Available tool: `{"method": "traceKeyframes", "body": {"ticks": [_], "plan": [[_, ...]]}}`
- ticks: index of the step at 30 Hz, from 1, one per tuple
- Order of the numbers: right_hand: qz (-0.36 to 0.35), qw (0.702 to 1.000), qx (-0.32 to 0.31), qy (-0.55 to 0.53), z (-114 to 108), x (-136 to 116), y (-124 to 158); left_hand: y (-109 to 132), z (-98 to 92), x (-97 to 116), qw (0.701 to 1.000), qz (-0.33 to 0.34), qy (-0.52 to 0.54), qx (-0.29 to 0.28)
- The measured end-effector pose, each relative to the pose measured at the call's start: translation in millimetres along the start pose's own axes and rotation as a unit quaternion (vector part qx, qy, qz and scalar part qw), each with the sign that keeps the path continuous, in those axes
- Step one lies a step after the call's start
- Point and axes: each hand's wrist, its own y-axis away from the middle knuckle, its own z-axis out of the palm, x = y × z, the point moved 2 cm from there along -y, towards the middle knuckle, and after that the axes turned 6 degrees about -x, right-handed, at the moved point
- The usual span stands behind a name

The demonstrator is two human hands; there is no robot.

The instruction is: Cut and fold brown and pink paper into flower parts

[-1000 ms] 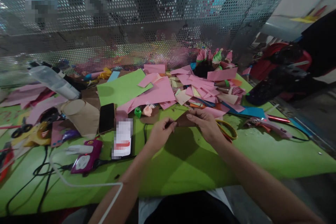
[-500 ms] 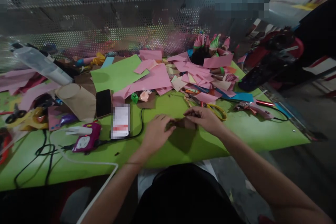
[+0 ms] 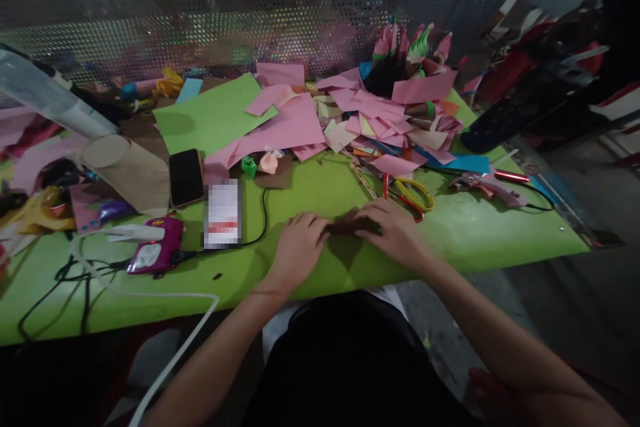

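Between my two hands, low over the green tabletop (image 3: 280, 283), is a small piece of brown paper (image 3: 345, 224), its shape partly covered by my fingers. My left hand (image 3: 303, 247) has its fingertips closed on the paper's left end. On the right end, my right hand (image 3: 393, 230) pinches it with bent fingers. Just beyond my right hand lie scissors with yellow handles (image 3: 416, 193) and a red-handled tool (image 3: 386, 187). A dark shadow falls on the table below the paper.
Pink paper pieces (image 3: 295, 123) and a green sheet (image 3: 210, 113) cover the back. To the left are a black phone (image 3: 186, 177), a second phone with a lit screen (image 3: 223, 213), a magenta power box (image 3: 157, 247) and a brown paper roll (image 3: 130, 170). A glue gun (image 3: 505, 190) lies right.
My view has tilted and shifted slightly. The brown paper has turned between my hands, and my right fingers have bent further over it. The red handles beside the yellow scissors show more now.
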Motion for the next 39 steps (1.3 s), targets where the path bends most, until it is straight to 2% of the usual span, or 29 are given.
{"method": "traceKeyframes", "body": {"ticks": [8,13,16,18,21,28,33,37,39], "plan": [[-0.051,0.997,0.045,0.04,5,-4,20,17,11.4,2,0.992,0.089,-0.08,0.035],[-0.036,0.998,0.036,0.041,7,-2,28,27,14.0,3,0.986,0.133,-0.095,-0.009],[-0.019,0.999,0.031,0.031,6,-2,30,32,10.1,3,0.988,0.106,-0.104,0.043],[-0.009,0.999,0.027,0.025,6,-1,30,37,8.0,5,0.984,0.125,-0.105,0.067],[-0.008,1.0,0.019,0.021,5,-2,28,42,8.1,9,0.975,0.182,-0.115,0.046],[-0.027,0.999,0.023,0.012,5,-2,24,43,10.8,11,0.978,0.147,-0.146,0.005],[-0.007,1.0,0.022,-0.006,7,-4,24,43,11.0,9,0.98,0.15,-0.129,-0.025],[-0.022,0.996,-0.008,-0.083,-6,-7,23,43,9.3,5,0.984,0.145,-0.106,-0.01],[-0.004,0.994,0.008,-0.108,-19,0,26,43,12.3,1,0.983,0.152,-0.098,0.016]]}}
